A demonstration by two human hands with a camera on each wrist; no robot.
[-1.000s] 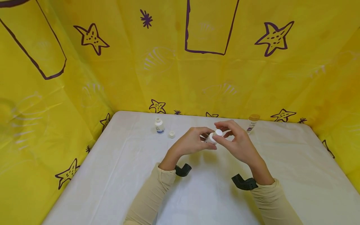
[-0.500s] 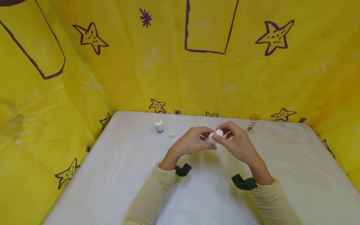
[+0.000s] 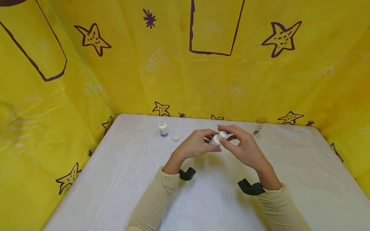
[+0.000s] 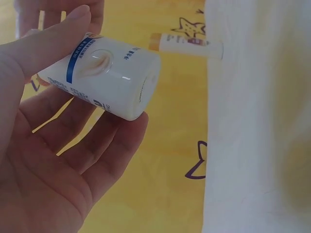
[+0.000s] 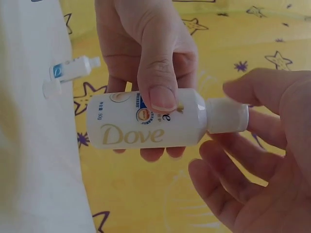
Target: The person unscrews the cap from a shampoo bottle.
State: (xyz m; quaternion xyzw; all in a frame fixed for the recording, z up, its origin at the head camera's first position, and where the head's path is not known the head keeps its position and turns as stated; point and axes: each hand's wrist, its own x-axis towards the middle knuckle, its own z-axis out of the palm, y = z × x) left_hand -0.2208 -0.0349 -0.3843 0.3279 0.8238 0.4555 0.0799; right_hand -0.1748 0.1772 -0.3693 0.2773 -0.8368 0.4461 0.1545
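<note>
In the head view, my left hand (image 3: 198,143) holds a small white Dove lotion bottle (image 3: 214,141) tilted above the table. The left wrist view shows its thumb on top of the bottle (image 4: 114,73) and its fingers underneath. My right hand (image 3: 242,146) pinches the bottle's white cap (image 5: 227,115) between thumb and fingers. That cap sits on the neck. Behind my left hand, a second white bottle (image 3: 163,129) stands upright with its neck uncovered. A loose white cap (image 3: 176,138) lies beside it.
A white bottle with an orange-brown cap (image 3: 258,127) stands at the back right, behind my right hand. All stand on a white-covered table (image 3: 202,199). A yellow patterned curtain (image 3: 185,83) borders the table's back and sides.
The fingers of my right hand have shifted round the cap, the index finger now straighter. Both hands and the bottle have moved slightly left. Other objects stay put.
</note>
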